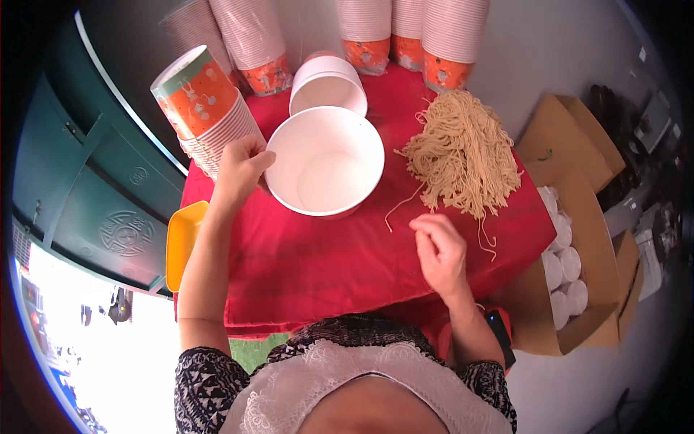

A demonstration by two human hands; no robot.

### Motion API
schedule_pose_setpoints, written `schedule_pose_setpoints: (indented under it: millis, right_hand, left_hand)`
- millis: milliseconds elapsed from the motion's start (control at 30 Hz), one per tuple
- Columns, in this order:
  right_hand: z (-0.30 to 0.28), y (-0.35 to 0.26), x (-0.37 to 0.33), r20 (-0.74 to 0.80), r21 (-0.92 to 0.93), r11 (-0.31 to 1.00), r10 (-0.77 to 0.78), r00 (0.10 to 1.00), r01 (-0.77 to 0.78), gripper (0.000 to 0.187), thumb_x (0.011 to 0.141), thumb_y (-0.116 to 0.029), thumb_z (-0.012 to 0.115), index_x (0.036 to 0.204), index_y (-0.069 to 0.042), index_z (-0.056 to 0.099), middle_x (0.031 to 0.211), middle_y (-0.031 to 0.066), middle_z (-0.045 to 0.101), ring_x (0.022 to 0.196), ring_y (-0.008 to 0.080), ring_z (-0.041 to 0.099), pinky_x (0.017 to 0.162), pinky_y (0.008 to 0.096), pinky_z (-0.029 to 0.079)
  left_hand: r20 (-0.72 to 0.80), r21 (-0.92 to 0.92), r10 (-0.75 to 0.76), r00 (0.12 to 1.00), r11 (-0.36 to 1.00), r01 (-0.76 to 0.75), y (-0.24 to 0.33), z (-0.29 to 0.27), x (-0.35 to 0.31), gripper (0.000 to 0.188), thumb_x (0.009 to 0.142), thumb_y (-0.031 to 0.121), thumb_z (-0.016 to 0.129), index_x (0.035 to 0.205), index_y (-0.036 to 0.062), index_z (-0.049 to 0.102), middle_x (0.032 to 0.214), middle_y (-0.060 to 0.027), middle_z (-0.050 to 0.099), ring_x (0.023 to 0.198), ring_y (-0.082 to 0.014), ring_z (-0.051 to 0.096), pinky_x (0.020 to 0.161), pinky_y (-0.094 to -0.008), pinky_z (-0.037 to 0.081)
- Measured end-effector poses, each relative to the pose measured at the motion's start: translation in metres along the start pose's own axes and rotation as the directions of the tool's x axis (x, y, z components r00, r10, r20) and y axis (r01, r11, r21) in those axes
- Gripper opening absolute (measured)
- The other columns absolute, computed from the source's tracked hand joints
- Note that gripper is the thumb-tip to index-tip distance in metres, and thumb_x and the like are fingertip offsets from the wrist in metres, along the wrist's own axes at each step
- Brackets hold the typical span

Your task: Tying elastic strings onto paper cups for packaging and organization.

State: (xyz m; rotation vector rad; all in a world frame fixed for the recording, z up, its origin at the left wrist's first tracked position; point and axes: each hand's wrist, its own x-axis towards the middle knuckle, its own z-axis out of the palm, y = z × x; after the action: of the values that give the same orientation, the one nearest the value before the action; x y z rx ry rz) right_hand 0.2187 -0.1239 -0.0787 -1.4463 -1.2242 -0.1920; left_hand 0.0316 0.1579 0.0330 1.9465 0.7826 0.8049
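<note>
My left hand (244,168) pinches the left rim of a large white paper bucket (325,163), whose open mouth faces up at me. Nothing shows inside it. Behind it, partly covered, a second white paper bucket (329,90) leans over with its mouth toward me. To the right lies a loose heap of pale yellow noodles (466,152), with a few strands trailing onto the red cloth. Just below this heap hovers my right hand (439,252), its fingers curled in and no object visible in them.
A tilted stack of orange-and-green paper buckets (206,108) stands left on the red-covered table (311,260). Wrapped bucket stacks (452,43) line the back. A yellow tray (184,239) sits by the left edge. At right, a cardboard box (596,253) holds several white rolls (569,264).
</note>
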Motion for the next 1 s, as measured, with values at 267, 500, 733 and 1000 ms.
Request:
schedule_pose_setpoints:
  millis: [267, 500, 733, 1000]
  right_hand:
    - [-0.008, 0.029, 0.025, 0.307, -0.201, 0.97, -0.072, 0.949, 0.139, 0.012, 0.082, -0.002, 0.071, 0.094, -0.002, 0.07, 0.093, 0.0088, 0.062, 0.091, 0.0262, 0.061, 0.079, 0.0376, 0.052]
    - [0.014, 0.048, 0.049, 0.568, -0.147, 0.932, -0.195, 0.799, 0.332, 0.014, 0.08, -0.003, 0.07, 0.094, -0.002, 0.069, 0.106, 0.0107, 0.06, 0.096, 0.0285, 0.058, 0.083, 0.0393, 0.05]
    - [0.024, 0.053, 0.057, 0.644, -0.171, 0.948, -0.1, 0.758, 0.27, 0.005, 0.081, -0.005, 0.067, 0.085, -0.001, 0.068, 0.1, 0.0107, 0.061, 0.097, 0.0281, 0.056, 0.082, 0.0409, 0.05]
    - [0.029, 0.048, 0.047, 0.574, -0.234, 0.933, -0.095, 0.813, 0.274, 0.004, 0.081, -0.002, 0.065, 0.083, 0.0, 0.063, 0.095, 0.012, 0.059, 0.092, 0.0306, 0.054, 0.083, 0.0398, 0.042]
  left_hand:
    - [-0.021, -0.18, -0.191, 0.981, 0.966, 0.184, 0.0, 0.007, -0.045, 0.017, 0.089, 0.011, 0.06, 0.078, -0.0002, 0.054, 0.067, -0.01, 0.062, 0.05, -0.0208, 0.064, 0.044, -0.0299, 0.053]
    - [-0.117, -0.189, -0.182, 0.976, 0.969, 0.158, -0.004, 0.005, -0.08, 0.03, 0.098, 0.025, 0.057, 0.087, -0.0032, 0.06, 0.069, -0.0084, 0.063, 0.05, -0.0162, 0.063, 0.043, -0.0249, 0.048]
    - [-0.205, -0.046, -0.054, 0.977, 0.998, 0.046, -0.003, -0.007, -0.106, 0.03, 0.101, 0.025, 0.056, 0.091, -0.0023, 0.065, 0.059, -0.0002, 0.056, 0.045, -0.0052, 0.049, 0.042, -0.0204, 0.036]
    - [-0.086, -0.113, 0.175, 0.981, 0.976, -0.184, 0.013, 0.017, -0.136, 0.015, 0.098, 0.006, 0.057, 0.089, -0.0037, 0.063, 0.074, -0.0014, 0.061, 0.06, -0.0042, 0.05, 0.054, -0.0208, 0.04]
